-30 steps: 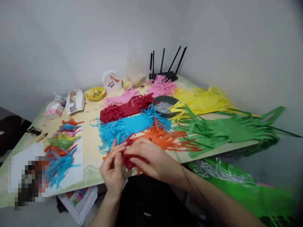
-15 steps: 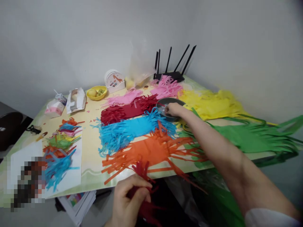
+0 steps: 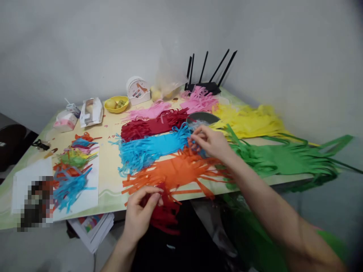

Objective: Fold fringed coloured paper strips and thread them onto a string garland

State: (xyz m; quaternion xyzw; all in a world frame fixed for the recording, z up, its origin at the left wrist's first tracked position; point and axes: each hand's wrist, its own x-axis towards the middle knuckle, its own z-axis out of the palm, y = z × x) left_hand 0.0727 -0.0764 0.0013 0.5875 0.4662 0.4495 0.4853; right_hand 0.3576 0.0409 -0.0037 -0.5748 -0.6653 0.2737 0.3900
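Note:
My left hand (image 3: 141, 211) is at the table's front edge, thumb and forefinger pinched on a dark red fringed strip (image 3: 166, 219) that hangs over my lap. Above the blue and orange fringes, my right hand (image 3: 211, 141) has its fingertips drawn together; anything between them is too small to make out. Just behind it sits a dark grey bowl (image 3: 202, 118) with some clear plastic at its near rim. Fringed sheets lie around: orange (image 3: 178, 172), blue (image 3: 164, 146), red (image 3: 153, 125), green (image 3: 283, 156) and yellow (image 3: 249, 122).
A black router (image 3: 204, 88) with upright antennas stands at the back. Pink fringes (image 3: 200, 100), a giraffe-printed holder (image 3: 138, 90), a yellow fruit dish (image 3: 117, 104) and a white packet (image 3: 91, 112) line the rear. Small coloured tassels (image 3: 72, 189) lie on white paper at left.
My right hand has come out of the grey bowl and moved toward me. My left hand has shifted slightly left and up with the red strip.

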